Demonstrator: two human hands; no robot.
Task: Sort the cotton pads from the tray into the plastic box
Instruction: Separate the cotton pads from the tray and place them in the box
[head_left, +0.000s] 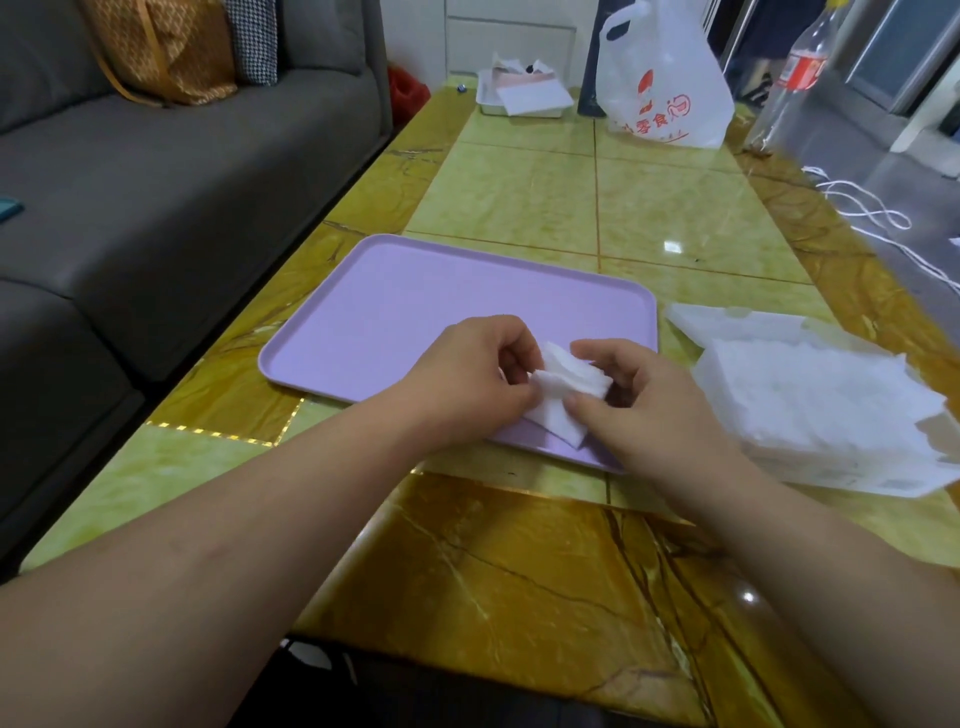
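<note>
A lilac tray (415, 306) lies on the marbled table, bare except at its near right corner. Over that corner both hands hold a small stack of white square cotton pads (566, 384). My left hand (467, 374) pinches the stack from the left, and my right hand (639, 400) grips it from the right with thumb and fingers. A lower pad sticks out beneath the hands toward the tray's front rim. To the right of the tray sits a clear plastic box (821, 410) packed with white pads; its torn wrapping spreads around it.
A grey sofa (156, 182) runs along the table's left edge. At the far end stand a white plastic bag (665, 83), a small white tray with papers (524, 93) and a plastic bottle (795, 73). White cord (872, 208) lies at the right edge.
</note>
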